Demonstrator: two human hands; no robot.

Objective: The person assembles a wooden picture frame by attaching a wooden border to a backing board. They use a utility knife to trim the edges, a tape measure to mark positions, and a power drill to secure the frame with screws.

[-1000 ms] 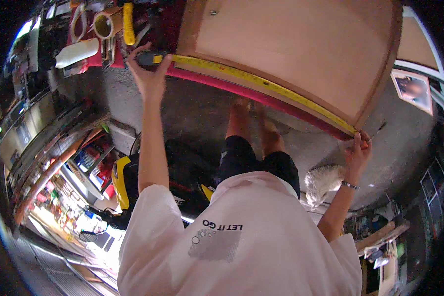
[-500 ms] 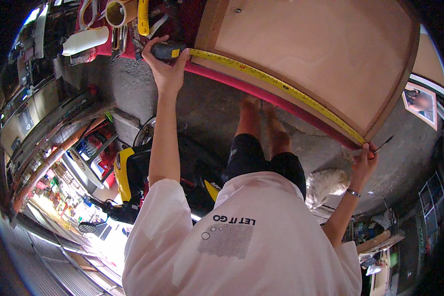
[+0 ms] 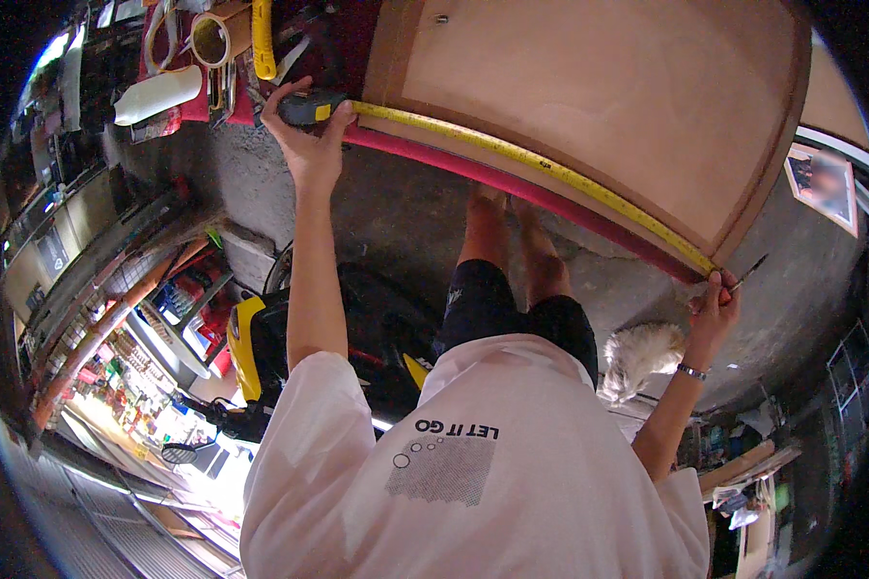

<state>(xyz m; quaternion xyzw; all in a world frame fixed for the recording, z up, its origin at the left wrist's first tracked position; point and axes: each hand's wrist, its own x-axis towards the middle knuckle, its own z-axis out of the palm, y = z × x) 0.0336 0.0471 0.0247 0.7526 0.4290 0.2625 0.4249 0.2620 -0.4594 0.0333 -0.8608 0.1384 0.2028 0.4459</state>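
My left hand [image 3: 309, 145] is closed round the dark grey and yellow case of a tape measure [image 3: 309, 108], near the left corner of a brown framed panel [image 3: 599, 106]. The yellow blade [image 3: 541, 162] runs out along the panel's near edge to its right corner. There my right hand [image 3: 714, 314] pinches the blade's end with thumb and fingers. A thin, dark-tipped pointed tool [image 3: 751, 273] also sticks out from the right hand; its kind is not plain. The panel lies on a red-covered surface [image 3: 521, 185], whose edge shows below the blade.
Left of the panel lie a roll of tape [image 3: 210, 41], a yellow-handled tool [image 3: 264, 39] and a white bottle [image 3: 159, 95]. A black and yellow motorcycle [image 3: 246, 347] stands at the left. A light-furred animal [image 3: 642, 359] is on the floor by my right arm. A framed picture [image 3: 823, 188] is at the far right.
My left hand, the tape case and the panel sit slightly farther left in view. Both hands keep their hold, and the blade stays stretched along the panel's edge.
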